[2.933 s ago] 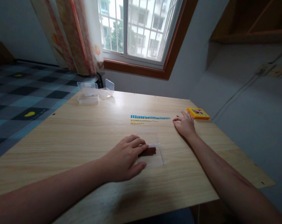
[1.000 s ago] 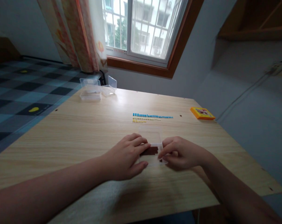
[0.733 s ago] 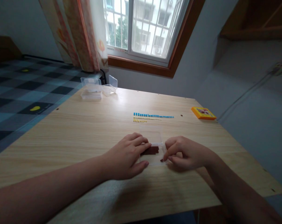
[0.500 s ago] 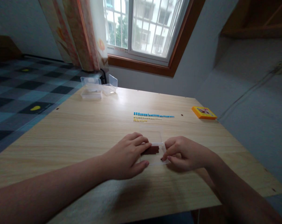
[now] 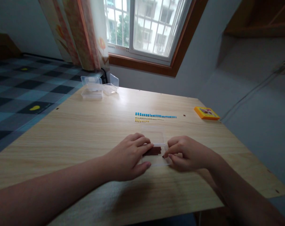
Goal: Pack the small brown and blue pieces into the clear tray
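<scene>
A clear plastic box (image 5: pixel 156 163) lies with its lid open in front of me, holding neat rows of dark red pieces (image 5: pixel 154 151). My left hand (image 5: pixel 130 157) rests over the box's left side, fingers stretched and apart, fingertips at the rows and the thumb near the front rim. Over the right end of the box my right hand (image 5: pixel 186 153) is closed in a pinch. At its fingertips, inside the box, is a small dark red piece (image 5: pixel 163 156), partly hidden by the fingers.
Beyond the box are rows of small blue pieces (image 5: pixel 154 115) and yellow pieces (image 5: pixel 141 120). A tiny dark piece (image 5: pixel 184 115) lies to their right. An orange-yellow box (image 5: pixel 206 113) sits at the right edge. Open clear boxes (image 5: pixel 92 94) stand at the back left.
My right fingertips and the small dark red piece have moved slightly away from me, closer to the rows. My left hand stays in place.
</scene>
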A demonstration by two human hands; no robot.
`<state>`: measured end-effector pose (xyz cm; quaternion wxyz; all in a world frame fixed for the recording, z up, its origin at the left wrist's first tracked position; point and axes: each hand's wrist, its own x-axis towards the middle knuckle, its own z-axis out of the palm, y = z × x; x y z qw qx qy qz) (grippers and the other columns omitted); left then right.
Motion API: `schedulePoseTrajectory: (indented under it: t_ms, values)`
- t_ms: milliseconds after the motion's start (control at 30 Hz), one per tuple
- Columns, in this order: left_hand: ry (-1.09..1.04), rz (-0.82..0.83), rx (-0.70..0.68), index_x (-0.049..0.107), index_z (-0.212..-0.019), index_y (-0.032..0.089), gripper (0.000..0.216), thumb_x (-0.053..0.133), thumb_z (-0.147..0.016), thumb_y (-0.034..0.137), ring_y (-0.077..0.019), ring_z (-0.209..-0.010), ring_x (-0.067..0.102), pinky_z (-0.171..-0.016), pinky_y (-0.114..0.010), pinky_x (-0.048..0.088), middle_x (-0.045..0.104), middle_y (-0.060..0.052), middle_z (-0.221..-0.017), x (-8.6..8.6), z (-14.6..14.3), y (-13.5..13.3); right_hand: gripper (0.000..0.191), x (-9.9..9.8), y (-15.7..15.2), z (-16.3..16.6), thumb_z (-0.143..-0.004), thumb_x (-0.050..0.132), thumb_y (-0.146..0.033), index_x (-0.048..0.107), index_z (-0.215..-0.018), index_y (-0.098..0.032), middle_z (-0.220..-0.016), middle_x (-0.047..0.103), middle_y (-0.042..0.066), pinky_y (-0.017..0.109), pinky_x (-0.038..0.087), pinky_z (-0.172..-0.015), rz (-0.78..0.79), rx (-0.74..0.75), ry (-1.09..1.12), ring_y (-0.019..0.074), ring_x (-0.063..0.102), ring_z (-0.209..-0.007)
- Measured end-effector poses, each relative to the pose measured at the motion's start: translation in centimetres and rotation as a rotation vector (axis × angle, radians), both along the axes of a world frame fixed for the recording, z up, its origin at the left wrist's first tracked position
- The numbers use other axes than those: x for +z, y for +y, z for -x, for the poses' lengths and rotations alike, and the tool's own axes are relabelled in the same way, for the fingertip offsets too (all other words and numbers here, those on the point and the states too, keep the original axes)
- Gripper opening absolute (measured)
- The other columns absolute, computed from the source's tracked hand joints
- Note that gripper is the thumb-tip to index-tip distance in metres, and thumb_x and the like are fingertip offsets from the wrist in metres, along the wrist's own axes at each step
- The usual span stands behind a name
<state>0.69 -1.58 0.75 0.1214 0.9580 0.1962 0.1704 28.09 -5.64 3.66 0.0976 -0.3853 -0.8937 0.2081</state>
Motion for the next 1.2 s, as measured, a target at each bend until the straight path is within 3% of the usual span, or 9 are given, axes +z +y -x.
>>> schedulePoseTrajectory:
  t_ms: [400,667,1200]
  values:
    - [-0.007,-0.007,-0.002,0.066,-0.129,0.015,0.043,0.063,-0.093,0.038,-0.0339,-0.118,0.059,-0.105,-0.052,0.048,0.067,-0.014,-0.124,0.21,-0.03,-0.06,0.029,0.25,0.03,0.16,-0.088,0.058,-0.012,0.083,-0.101,-0.021,-0.079,0.068,0.002,0.025,0.039,-0.064,-0.045,-0.034,-0.032,0.0122,0.059,-0.067]
    - [-0.013,-0.011,0.003,0.066,-0.130,0.015,0.045,0.064,-0.092,0.039,-0.0337,-0.119,0.058,-0.107,-0.051,0.048,0.067,-0.013,-0.125,-0.01,-0.04,-0.04,0.023,0.26,0.03,0.15,-0.089,0.060,-0.013,0.081,-0.091,-0.020,-0.077,0.067,0.002,0.025,0.038,-0.065,-0.042,-0.017,-0.045,0.0118,0.058,-0.067]
    - [-0.008,-0.015,-0.004,0.064,-0.131,0.013,0.046,0.062,-0.094,0.040,-0.0344,-0.117,0.059,-0.106,-0.053,0.047,0.067,-0.015,-0.124,-0.01,0.03,-0.05,0.023,0.18,0.18,0.09,-0.091,0.059,-0.015,0.081,-0.093,-0.020,-0.077,0.067,0.002,0.025,0.038,-0.063,-0.060,-0.020,-0.062,0.0117,0.057,-0.065]
